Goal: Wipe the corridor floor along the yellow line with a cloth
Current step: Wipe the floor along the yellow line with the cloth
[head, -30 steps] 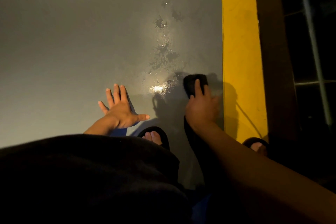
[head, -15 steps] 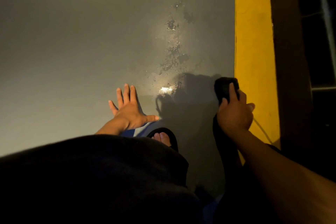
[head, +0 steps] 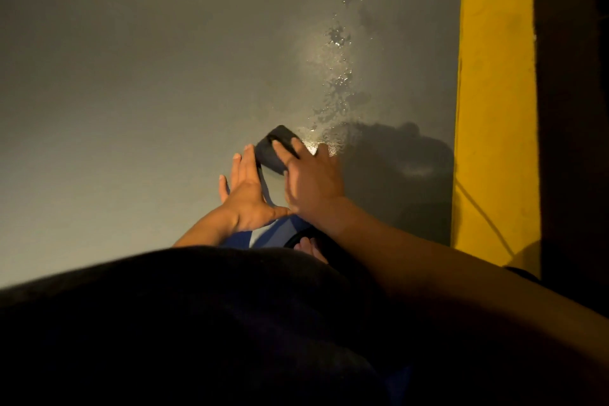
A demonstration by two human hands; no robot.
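A dark folded cloth [head: 271, 148] lies on the grey corridor floor [head: 131, 92], pressed down by my right hand [head: 313, 181] with straight fingers over its near edge. My left hand [head: 245, 193] lies flat on the floor right beside the cloth, fingers spread. A trail of wet patches [head: 339, 89] glistens on the floor beyond the cloth. The yellow line [head: 494, 92] runs up the right side, well to the right of both hands.
Beyond the yellow line is a dark strip [head: 573, 109]. My toes in a dark sandal [head: 306, 245] show just behind the hands. My dark clothing [head: 197, 323] fills the bottom of the view. A thin cord shadow crosses the yellow line low down.
My right hand has swept the cloth leftwards from the edge of the yellow line to a spot beside my left hand. The left hand has stayed flat on the floor.
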